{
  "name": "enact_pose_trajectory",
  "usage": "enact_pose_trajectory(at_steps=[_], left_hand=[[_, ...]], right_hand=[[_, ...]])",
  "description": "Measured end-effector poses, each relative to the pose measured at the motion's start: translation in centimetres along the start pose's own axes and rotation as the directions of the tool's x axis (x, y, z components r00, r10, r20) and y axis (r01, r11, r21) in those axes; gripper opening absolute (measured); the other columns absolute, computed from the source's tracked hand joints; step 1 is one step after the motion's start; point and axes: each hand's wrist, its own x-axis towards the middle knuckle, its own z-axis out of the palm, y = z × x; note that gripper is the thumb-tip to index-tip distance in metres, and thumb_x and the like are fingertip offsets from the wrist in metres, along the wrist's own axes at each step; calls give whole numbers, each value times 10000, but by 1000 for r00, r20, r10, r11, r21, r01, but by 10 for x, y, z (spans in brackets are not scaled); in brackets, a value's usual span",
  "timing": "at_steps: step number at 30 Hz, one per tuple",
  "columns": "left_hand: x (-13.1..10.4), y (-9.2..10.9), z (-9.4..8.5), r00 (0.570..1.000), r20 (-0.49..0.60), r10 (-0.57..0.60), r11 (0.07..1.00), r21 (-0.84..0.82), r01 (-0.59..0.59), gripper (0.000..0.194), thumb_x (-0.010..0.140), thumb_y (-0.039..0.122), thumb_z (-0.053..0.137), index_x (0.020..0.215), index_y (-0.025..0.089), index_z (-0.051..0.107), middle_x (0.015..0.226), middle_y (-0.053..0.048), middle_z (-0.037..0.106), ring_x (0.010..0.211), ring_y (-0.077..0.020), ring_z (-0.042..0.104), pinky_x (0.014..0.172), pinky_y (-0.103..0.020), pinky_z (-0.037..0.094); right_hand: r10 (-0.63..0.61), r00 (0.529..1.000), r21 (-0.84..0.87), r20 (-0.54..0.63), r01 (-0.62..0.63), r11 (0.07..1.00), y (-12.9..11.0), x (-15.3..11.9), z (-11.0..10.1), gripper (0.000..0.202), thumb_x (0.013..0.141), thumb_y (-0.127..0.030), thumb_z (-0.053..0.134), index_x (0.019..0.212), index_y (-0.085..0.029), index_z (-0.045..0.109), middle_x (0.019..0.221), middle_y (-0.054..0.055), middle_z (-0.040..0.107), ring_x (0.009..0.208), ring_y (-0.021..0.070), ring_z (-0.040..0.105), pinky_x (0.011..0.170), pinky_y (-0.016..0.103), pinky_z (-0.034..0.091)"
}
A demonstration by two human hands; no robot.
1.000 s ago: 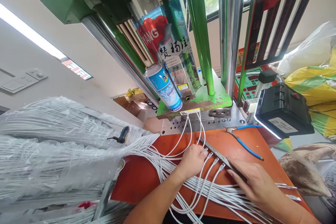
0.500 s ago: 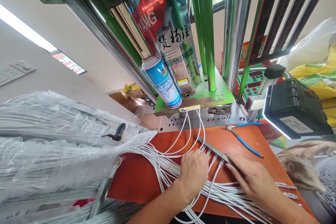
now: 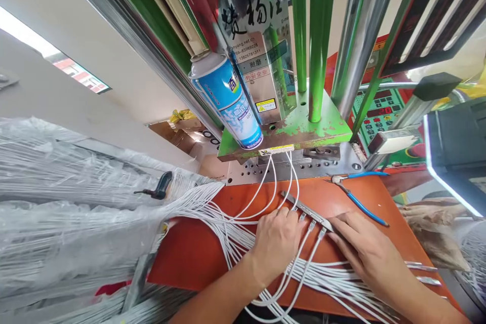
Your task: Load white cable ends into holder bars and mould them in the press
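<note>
A narrow metal bar (image 3: pixel 309 214) lies aslant above the orange work surface, with several clear cable plugs (image 3: pixel 312 225) seated along its near side. My right hand (image 3: pixel 366 245) is closed on the bar's right end, thumb below and fingers above. Curled at the bar's left part, my left hand (image 3: pixel 277 240) pinches a white cable near its plug; its fingertips are partly hidden. From the plugs, white cables (image 3: pixel 307 258) run down toward me. Beneath both hands spreads a thick bundle of white cables (image 3: pixel 334 281).
Behind the bar stands a green press (image 3: pixel 322 134), with white cables coming out from under its plate. A blue spray can (image 3: pixel 231 106) leans on the plate. Blue-handled pliers (image 3: pixel 360 202) lie at right. Plastic-wrapped cable bundles (image 3: pixel 76 212) fill the left; a black-cased lamp (image 3: pixel 455 147) stands right.
The view has shifted, so the press and spray can look larger and higher. Both hands stay at the bar, the left fingers covering slightly different plugs.
</note>
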Motion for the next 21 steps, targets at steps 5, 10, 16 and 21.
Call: enact_pose_trajectory(at_steps=[5,10,16,21], left_hand=[[-20,16,0,997,-17,75,996,-44,-76,161,955,333,668,854,236,589,847,-29,662,785,-218,651,625,-359,390],[-26,32,23,997,-31,76,994,-72,-78,121,947,313,665,879,236,599,861,-38,662,806,-231,654,635,-364,411],[-9,20,16,998,-17,67,966,-248,-70,194,980,330,621,815,227,624,820,-40,666,753,-197,643,627,-339,419],[13,-31,-29,951,-165,-263,818,-560,129,188,1018,376,572,924,226,636,849,-22,631,774,-152,613,755,-288,490]], right_hand=[[9,999,-7,36,-9,1000,1,3,1,167,1072,-303,480,1178,-239,592,1082,88,620,1007,261,587,866,411,469],[20,998,-12,51,-20,1000,2,3,1,191,1060,-316,490,1182,-239,616,1066,90,625,976,256,599,842,403,483],[34,998,33,48,-36,999,-2,2,-3,231,1068,-326,486,1257,-265,603,1107,93,652,1010,257,626,862,402,520],[51,993,96,108,-62,993,6,12,-28,307,1073,-380,488,1354,-305,584,1286,77,673,1159,259,658,948,372,569]])
